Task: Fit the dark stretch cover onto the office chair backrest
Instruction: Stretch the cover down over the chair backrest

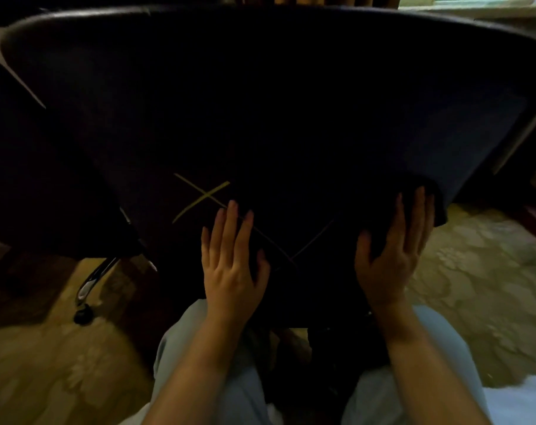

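Stretch cover [260, 102], hem unclear, left hand [233, 268], right hand [389, 265], straight fingers [229, 231] pressing it

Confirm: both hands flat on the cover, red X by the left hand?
Wrong colour: the X is yellow, not red, as the head view shows. The left hand and right hand do lie flat on the cover.

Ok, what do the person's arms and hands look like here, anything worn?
Both are bare: the left hand and right hand carry no gloves, rings or watch that I can see, and no sleeves reach into view.
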`<state>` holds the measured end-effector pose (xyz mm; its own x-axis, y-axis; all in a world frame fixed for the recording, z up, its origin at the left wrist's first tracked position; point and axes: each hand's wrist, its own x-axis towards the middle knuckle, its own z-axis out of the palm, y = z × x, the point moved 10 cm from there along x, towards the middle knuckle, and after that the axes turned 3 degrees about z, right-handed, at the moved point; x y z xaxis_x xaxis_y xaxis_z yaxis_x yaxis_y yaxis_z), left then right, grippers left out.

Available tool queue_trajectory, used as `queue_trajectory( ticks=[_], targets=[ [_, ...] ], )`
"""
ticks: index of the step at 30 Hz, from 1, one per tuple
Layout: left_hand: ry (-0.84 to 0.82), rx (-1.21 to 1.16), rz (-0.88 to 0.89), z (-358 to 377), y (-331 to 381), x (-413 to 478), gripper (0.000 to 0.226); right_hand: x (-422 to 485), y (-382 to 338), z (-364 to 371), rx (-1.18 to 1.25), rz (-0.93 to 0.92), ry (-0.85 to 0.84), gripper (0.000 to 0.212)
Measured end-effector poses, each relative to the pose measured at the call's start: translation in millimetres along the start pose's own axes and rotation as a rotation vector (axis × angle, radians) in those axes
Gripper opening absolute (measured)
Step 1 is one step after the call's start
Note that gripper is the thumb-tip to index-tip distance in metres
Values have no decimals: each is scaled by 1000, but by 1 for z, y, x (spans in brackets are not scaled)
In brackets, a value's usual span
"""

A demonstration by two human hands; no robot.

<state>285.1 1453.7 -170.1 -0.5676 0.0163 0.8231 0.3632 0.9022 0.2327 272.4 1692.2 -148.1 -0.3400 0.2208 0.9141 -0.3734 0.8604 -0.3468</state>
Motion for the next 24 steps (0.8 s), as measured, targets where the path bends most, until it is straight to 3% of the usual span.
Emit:
queue_trajectory(
  ticks=[8,14,18,24],
  targets=[
    [74,-58,-74,1,-2,-3,57,-3,-13,9,90,77,-66,64],
    [37,-65,-99,5,-7,-6,59,-11,-35,23,84,-7,-98,47],
    [18,-78,-144,5,-16,-6,59,-5,-6,5,154,104,-40,41],
    [-10,-89,-138,9,-17,-6,61,-3,31,-9,243,277,30,48]
  ],
)
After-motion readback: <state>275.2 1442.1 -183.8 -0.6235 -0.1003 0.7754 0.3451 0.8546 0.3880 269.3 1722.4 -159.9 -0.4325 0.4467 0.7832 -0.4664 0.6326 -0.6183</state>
